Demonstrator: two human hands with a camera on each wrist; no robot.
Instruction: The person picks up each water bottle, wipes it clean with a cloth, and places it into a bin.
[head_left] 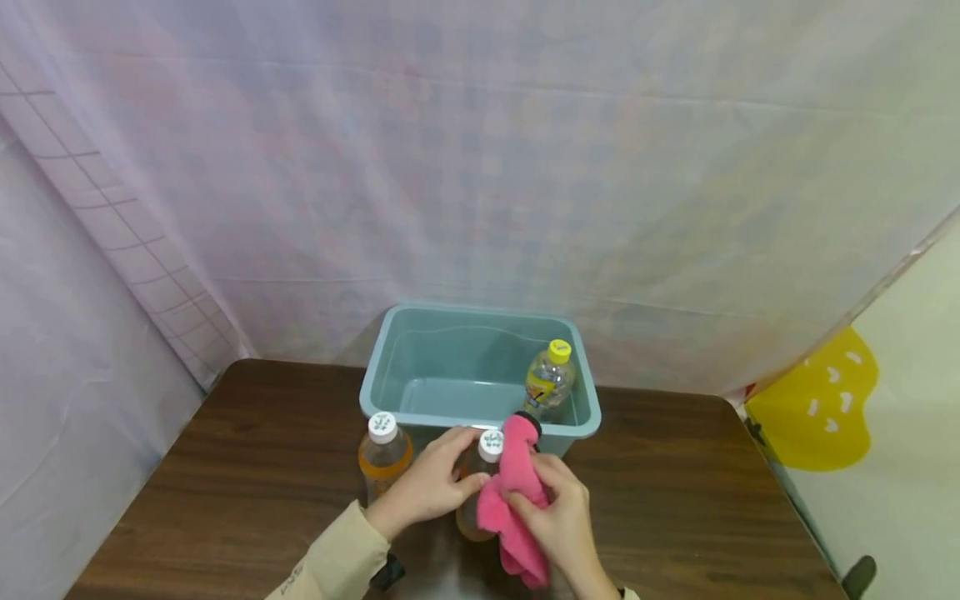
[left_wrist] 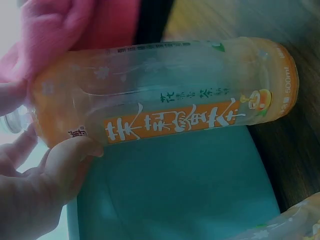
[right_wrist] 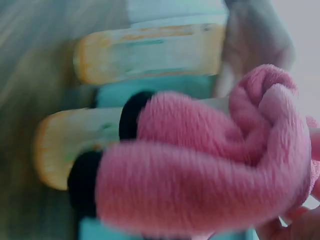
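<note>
Head view: left hand (head_left: 427, 487) around orange bottle (head_left: 472, 508), right hand (head_left: 558, 517) on pink cloth (head_left: 513, 492).

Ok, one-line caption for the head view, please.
Left hand grips an orange-drink bottle while the right hand holds a pink cloth against it, before a teal bin.

The clear plastic bottle of orange drink with a white cap (head_left: 480, 487) is largely hidden in the head view by the left hand (head_left: 429, 487) and the fluffy pink cloth (head_left: 513, 500). The right hand (head_left: 558, 521) is cut off by the bottom edge. The right wrist view is blurred: 2 orange bottles show, labels unreadable. In the left wrist view the cap is hidden.
</note>
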